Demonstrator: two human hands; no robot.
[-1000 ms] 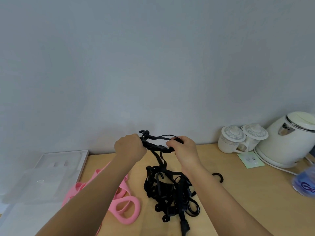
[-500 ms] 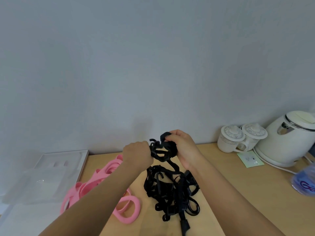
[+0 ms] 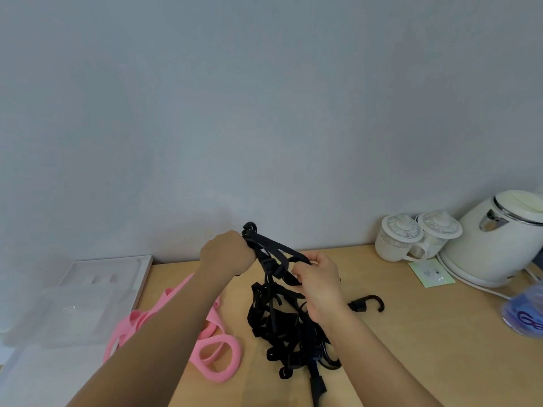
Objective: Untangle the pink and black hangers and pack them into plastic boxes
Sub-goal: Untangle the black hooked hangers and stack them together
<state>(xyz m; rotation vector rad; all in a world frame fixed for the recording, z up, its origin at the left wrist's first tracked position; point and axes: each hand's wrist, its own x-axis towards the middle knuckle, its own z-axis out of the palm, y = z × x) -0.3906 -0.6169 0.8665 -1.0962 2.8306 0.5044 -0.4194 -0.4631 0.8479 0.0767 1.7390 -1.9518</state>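
At the bottom centre of the frame, the lowest end of a tangled bundle of thin black hangers [image 3: 282,327] lies on the light wooden table [image 3: 411,342]. The bulk of the bundle is heaped just above it. To its left, touching the table, lies a pile of soft pink hangers [image 3: 216,355] made of broad looped bands. It is partly covered by the left forearm.

Higher up, in the middle of the frame, both hands lift the top of the black bundle clear of the table. The left hand [image 3: 226,254] is closed in a fist round the upper straps, with a small hook sticking out above the knuckles. The right hand [image 3: 318,282] pinches one black strap between thumb and fingertips. Its other fingers are loosely curled.

Right of the right wrist, a black curved hook [image 3: 371,302] rests on the table.

At the left edge sits a clear plastic box [image 3: 73,318], with a flat white tray [image 3: 117,268] behind it against the wall. At the right edge is a blurred blue object [image 3: 526,315].

Farther back on the right stand a pale green card [image 3: 430,273], two white lidded mugs [image 3: 402,242] touching each other and a cream electric kettle [image 3: 499,245]. A plain grey wall [image 3: 264,113] fills the upper frame.
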